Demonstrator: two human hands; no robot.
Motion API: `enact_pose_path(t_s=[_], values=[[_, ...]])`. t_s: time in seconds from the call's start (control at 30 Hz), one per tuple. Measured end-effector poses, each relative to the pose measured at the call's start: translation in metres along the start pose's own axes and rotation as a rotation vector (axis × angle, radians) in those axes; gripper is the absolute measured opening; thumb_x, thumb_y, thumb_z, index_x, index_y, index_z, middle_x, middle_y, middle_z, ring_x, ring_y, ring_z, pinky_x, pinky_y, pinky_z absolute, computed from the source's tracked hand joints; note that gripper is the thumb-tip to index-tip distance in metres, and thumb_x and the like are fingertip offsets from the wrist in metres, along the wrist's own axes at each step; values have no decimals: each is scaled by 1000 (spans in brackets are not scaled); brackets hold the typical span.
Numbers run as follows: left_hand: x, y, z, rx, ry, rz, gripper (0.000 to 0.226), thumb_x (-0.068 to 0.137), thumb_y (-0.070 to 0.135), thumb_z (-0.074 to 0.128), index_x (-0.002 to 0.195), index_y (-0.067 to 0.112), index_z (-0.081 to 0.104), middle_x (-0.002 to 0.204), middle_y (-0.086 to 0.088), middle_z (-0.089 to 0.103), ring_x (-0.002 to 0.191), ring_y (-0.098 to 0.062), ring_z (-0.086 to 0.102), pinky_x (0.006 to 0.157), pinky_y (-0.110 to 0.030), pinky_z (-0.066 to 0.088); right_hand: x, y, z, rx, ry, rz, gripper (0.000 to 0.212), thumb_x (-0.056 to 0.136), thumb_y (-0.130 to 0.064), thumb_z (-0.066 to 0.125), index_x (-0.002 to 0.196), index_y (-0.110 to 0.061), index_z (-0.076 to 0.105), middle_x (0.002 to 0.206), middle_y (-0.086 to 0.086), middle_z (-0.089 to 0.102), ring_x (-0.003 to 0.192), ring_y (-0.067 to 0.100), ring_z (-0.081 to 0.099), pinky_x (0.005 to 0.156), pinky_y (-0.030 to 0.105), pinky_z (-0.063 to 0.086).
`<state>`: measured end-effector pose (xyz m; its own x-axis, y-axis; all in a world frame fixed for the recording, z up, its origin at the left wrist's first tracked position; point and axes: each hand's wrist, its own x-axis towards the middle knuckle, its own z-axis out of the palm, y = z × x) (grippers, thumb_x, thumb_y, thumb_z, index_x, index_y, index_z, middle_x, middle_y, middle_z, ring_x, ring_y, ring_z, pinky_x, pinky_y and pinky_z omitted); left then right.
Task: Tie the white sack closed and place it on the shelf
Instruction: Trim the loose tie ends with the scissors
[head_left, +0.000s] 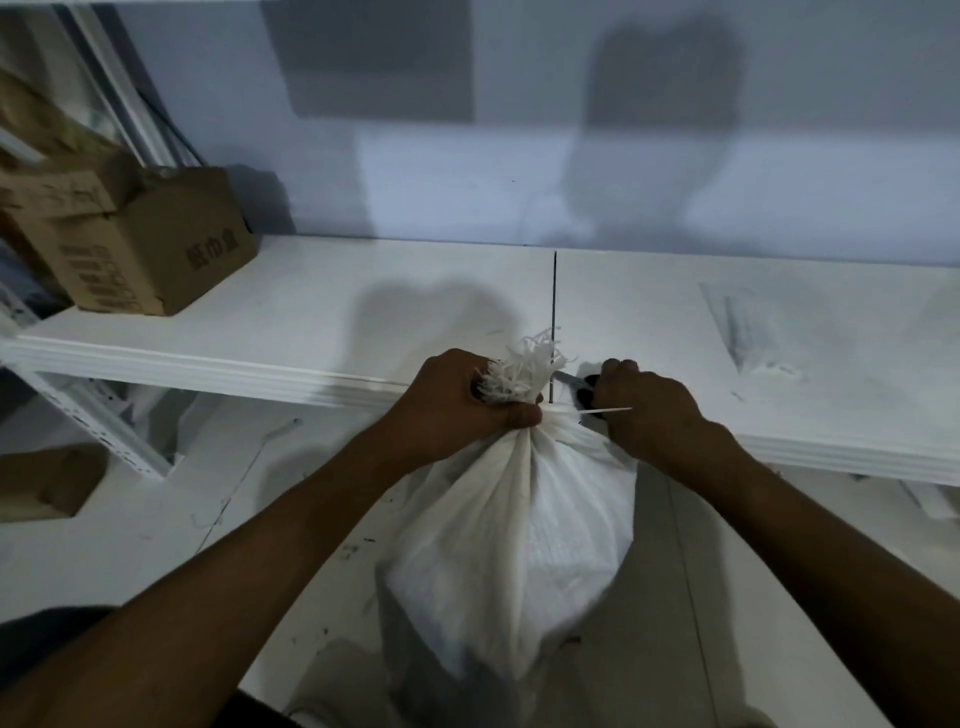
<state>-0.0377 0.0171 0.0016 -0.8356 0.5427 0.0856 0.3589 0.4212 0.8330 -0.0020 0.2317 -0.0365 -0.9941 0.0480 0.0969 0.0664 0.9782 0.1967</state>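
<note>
A full white woven sack (511, 545) stands on the floor in front of the white shelf (291, 322). Its neck is gathered, and a frayed tuft (522, 371) sticks up above it. My left hand (457, 408) is clenched around the neck just below the tuft. My right hand (647, 410) sits to the right of the neck, closed on a dark-handled tool (584, 389) whose tip points at the neck. A thin white tie tail (605, 411) pokes out to the right across that hand.
A brown cardboard box (150, 249) sits at the shelf's left end, with more boxes and white rails behind it. A dark seam (555, 296) splits the shelf boards. Scuffed grey marks lie on the right board. A white perforated upright (98, 431) stands at lower left.
</note>
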Motion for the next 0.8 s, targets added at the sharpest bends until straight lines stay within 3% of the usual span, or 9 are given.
enact_pose_path(t_s=[0.1, 0.23, 0.3, 0.33, 0.47, 0.57, 0.67, 0.73, 0.8], values=[[-2, 2, -3, -44, 25, -3, 66, 53, 60, 76, 89, 4, 77, 84, -15, 77, 76, -17, 71, 75, -50, 57, -2, -4, 2, 138, -45, -44, 26, 99, -17, 42, 121, -4, 47, 115, 14, 53, 100, 33, 60, 65, 33, 37], [-4, 6, -8, -55, 56, -10, 66, 52, 62, 76, 88, 6, 77, 87, -13, 77, 89, -25, 73, 79, -49, 58, -1, -1, 8, 325, -59, -138, 30, 88, 1, 44, 114, -7, 56, 105, 20, 54, 98, 35, 55, 66, 33, 37], [-5, 9, -11, -71, 81, -13, 63, 52, 61, 76, 88, 10, 78, 87, -9, 78, 90, -22, 73, 80, -49, 58, 0, 0, 2, 413, 29, -93, 14, 94, -8, 46, 99, -7, 60, 89, 19, 59, 82, 37, 59, 62, 36, 39], [-6, 10, -13, -85, 99, -15, 62, 52, 61, 76, 89, 11, 78, 88, -7, 78, 90, -21, 74, 81, -49, 58, 0, 1, -7, 482, 52, -32, 17, 98, -17, 48, 91, -5, 59, 83, 16, 60, 76, 34, 58, 62, 33, 37], [-7, 21, -21, -217, 168, -65, 59, 53, 58, 80, 91, 13, 79, 92, -6, 78, 93, -25, 73, 84, -53, 57, -5, -3, -49, 785, 99, 181, 48, 91, -43, 58, 78, 2, 65, 76, 13, 68, 69, 26, 59, 58, 30, 38], [-8, 37, -30, -347, 201, -96, 41, 70, 34, 84, 94, 2, 77, 99, -22, 75, 97, -39, 70, 85, -62, 53, -10, -14, -74, 1063, 117, 306, 68, 83, -61, 58, 70, 6, 60, 63, 13, 61, 57, 21, 51, 57, 30, 38], [-10, 53, -39, -464, 245, -96, 24, 81, 16, 76, 96, -2, 75, 99, -21, 75, 86, -26, 71, 82, -50, 57, -20, -24, -93, 1386, 91, 374, 63, 78, -68, 59, 65, -6, 54, 60, 5, 54, 57, 19, 49, 64, 34, 38], [-12, 63, -45, -540, 274, -87, 20, 83, 15, 74, 97, 1, 76, 96, -15, 76, 87, -21, 72, 80, -39, 59, -29, -27, -107, 1465, 154, 372, 65, 79, -66, 60, 70, -2, 57, 64, 3, 57, 61, 18, 52, 66, 34, 40], [-14, 73, -50, -607, 303, -82, 18, 83, 17, 73, 96, 5, 77, 95, -11, 77, 92, -22, 72, 86, -40, 57, -44, -31, -121, 1475, 238, 340, 59, 80, -63, 59, 67, -6, 56, 63, 0, 55, 61, 14, 50, 64, 33, 38]])
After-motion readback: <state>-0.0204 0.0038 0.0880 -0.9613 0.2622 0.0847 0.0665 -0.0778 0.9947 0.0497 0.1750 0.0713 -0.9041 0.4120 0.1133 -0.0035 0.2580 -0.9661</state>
